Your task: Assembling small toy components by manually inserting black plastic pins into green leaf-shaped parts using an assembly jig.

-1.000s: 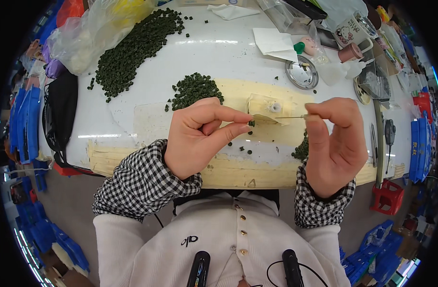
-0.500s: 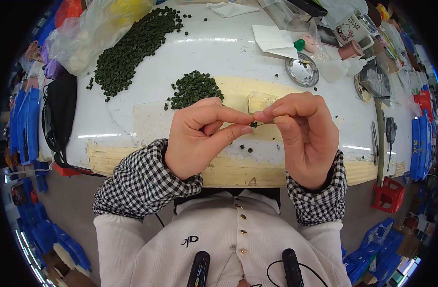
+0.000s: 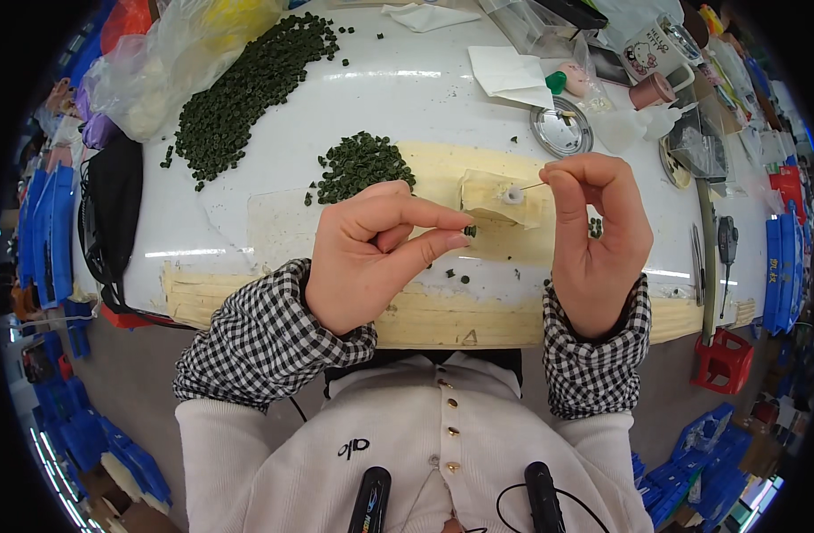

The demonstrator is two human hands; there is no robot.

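Note:
Between the thumb and forefinger of my left hand (image 3: 371, 253) is a small dark green piece (image 3: 470, 231). My right hand (image 3: 599, 240) pinches a thin needle-like stick (image 3: 535, 186). Its tip reaches a white blob (image 3: 512, 195) on a pad covered in yellowish tape (image 3: 485, 202). A small pile of similar green pieces (image 3: 364, 167) lies just beyond my left hand. A few more green pieces (image 3: 595, 227) show beside my right hand, partly hidden by it.
A large heap of green pieces (image 3: 238, 98) and plastic bags (image 3: 171, 62) lie at the far left. Toward the far right are a round metal lid (image 3: 562, 131), white paper (image 3: 504, 73) and a mug (image 3: 653, 53). Tweezers (image 3: 697, 262) and a screwdriver (image 3: 726, 244) lie at the right edge.
My right hand has moved right and away from the left, bringing the stick's tip from the green piece to the white blob. My left hand stays nearly still.

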